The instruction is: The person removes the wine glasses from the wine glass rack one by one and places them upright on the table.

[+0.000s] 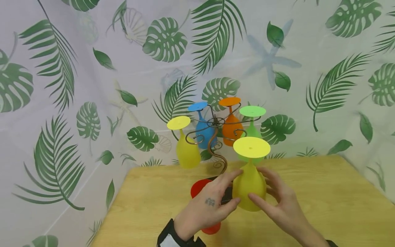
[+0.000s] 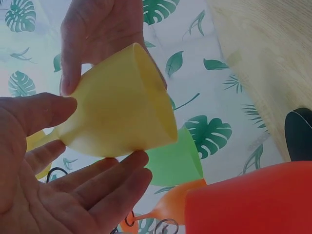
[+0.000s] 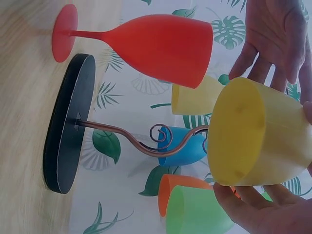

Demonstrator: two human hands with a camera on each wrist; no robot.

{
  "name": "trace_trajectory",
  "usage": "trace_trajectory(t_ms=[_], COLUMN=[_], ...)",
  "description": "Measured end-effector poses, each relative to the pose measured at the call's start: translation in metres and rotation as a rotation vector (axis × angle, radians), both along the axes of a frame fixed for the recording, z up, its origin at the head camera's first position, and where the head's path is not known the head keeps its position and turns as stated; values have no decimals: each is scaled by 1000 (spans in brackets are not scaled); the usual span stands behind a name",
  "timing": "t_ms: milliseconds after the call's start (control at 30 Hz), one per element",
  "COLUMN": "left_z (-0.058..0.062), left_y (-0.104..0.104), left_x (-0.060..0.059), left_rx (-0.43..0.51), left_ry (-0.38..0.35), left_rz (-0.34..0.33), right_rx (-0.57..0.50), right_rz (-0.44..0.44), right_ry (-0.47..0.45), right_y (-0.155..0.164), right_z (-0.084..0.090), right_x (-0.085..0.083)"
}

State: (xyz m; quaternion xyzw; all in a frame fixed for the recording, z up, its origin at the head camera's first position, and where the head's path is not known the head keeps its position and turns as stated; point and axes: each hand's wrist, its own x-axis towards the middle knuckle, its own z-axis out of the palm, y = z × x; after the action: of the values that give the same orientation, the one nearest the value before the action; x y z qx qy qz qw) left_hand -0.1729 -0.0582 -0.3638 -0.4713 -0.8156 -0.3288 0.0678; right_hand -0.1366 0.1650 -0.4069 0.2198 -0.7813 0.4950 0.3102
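Note:
A yellow plastic wine glass (image 1: 250, 187) is upside down, its round foot on top, at the front of a wire glass rack (image 1: 213, 145). My left hand (image 1: 206, 204) holds its bowl from the left, thumb low and fingertips up near the stem. From the right, my right hand (image 1: 285, 207) grips the same bowl, thumb on the near side and fingers behind. The bowl's open rim (image 3: 236, 131) faces down toward the table. A red wine glass (image 3: 161, 48) stands upright beside the rack's black base (image 3: 68, 126), partly hidden by my left hand in the head view.
Hanging upside down from the rack's curled arms are another yellow glass (image 1: 188, 151), a blue glass (image 1: 205, 133), an orange glass (image 1: 232, 128) and a green glass (image 1: 251, 130). The wooden table (image 1: 333, 192) meets a leaf-patterned cloth (image 1: 296, 103) at the back.

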Motion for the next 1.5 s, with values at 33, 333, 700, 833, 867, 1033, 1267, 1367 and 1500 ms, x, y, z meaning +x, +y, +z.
trace_trajectory(t_ms=[33, 333, 700, 833, 867, 1033, 1267, 1367, 1500], left_z=[0, 0, -2, -1, -1, 0, -2, -1, 1], left_y=[0, -2, -6, -9, -9, -10, -14, -16, -17], left_x=[0, 5, 10, 11, 11, 12, 14, 13, 13], left_rx=[-5, -76, -109, -133, -137, -141, -113, -82, -55], left_ry=[-11, -38, 16, 7, 6, -16, -33, -27, -25], left_rz=[-9, -36, -22, -21, -23, -23, -42, -74, -119], right_rx=[-1, 28, 58, 63, 63, 61, 61, 46, 32], right_rz=[-1, -61, -9, 31, 37, 55, 100, 157, 217], right_ry=[-8, -88, -94, -114, -124, -152, -164, -163, -124], right_y=[0, 3, 7, 10, 10, 10, 11, 14, 20], right_z=[0, -3, -5, -4, -4, -4, -5, -5, -7], right_x=[1, 14, 19, 19, 19, 19, 18, 17, 14])
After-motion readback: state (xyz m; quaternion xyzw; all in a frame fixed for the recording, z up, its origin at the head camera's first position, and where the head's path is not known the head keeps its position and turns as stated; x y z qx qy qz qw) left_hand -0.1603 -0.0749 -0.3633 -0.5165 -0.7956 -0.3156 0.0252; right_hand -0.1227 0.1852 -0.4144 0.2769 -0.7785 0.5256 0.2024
